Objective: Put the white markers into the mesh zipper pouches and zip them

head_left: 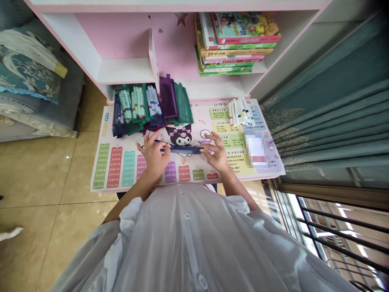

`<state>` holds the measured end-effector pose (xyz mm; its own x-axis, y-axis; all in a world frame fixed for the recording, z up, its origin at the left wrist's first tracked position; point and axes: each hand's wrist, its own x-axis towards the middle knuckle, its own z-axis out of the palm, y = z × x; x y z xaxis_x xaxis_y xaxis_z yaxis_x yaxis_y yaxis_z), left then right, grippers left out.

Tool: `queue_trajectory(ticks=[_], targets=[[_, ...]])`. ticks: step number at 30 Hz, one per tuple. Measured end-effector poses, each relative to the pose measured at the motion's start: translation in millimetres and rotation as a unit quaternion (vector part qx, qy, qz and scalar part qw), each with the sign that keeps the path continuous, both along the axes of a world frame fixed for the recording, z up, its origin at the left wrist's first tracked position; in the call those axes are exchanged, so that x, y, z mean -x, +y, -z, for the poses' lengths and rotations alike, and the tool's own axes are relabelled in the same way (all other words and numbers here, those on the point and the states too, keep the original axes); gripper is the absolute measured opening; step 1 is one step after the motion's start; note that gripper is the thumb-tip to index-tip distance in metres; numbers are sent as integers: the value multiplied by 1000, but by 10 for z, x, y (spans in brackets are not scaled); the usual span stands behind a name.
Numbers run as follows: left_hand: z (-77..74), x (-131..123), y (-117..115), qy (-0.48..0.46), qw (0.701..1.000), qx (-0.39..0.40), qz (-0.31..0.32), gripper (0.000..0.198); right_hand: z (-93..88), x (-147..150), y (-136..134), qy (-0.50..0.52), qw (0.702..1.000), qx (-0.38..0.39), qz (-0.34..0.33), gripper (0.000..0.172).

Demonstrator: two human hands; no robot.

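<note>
A long, flat, dark blue zip pouch [182, 150] lies across the printed desk mat [115, 166]. My left hand [153, 155] grips its left end, and my right hand [217, 152] holds its right end. Behind the pouch, a heap of filled green and navy pouches with white markers [132, 106] sits on the mat. Beside that heap lie a flat purple pouch [167, 97] and a flat green pouch [183, 104]. A loose bundle of white markers [240, 111] rests further right, beyond my right hand.
A pink-and-white shelf unit [121, 44] stands behind the mat, holding a stack of books [234, 44]. A blurred card [257, 150] lies on the mat's right side. A teal curtain [328, 109] and barred window hang right; a sofa [33, 81] stands left.
</note>
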<state>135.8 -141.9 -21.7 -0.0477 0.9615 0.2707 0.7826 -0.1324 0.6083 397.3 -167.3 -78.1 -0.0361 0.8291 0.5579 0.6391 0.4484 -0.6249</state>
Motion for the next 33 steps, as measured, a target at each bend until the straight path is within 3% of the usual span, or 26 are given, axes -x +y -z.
queue_trajectory(ticks=[8, 20, 33], targets=[[30, 53, -8, 10, 1000, -1, -19, 16, -30, -23, -14, -7, 1000, 18, -5, 17], [-66, 131, 27, 10, 999, 30, -44, 13, -33, -87, -28, -12, 1000, 17, 6, 16], [-67, 163, -5, -12, 998, 26, -51, 12, -46, -109, -29, -1, 999, 37, 0, 19]])
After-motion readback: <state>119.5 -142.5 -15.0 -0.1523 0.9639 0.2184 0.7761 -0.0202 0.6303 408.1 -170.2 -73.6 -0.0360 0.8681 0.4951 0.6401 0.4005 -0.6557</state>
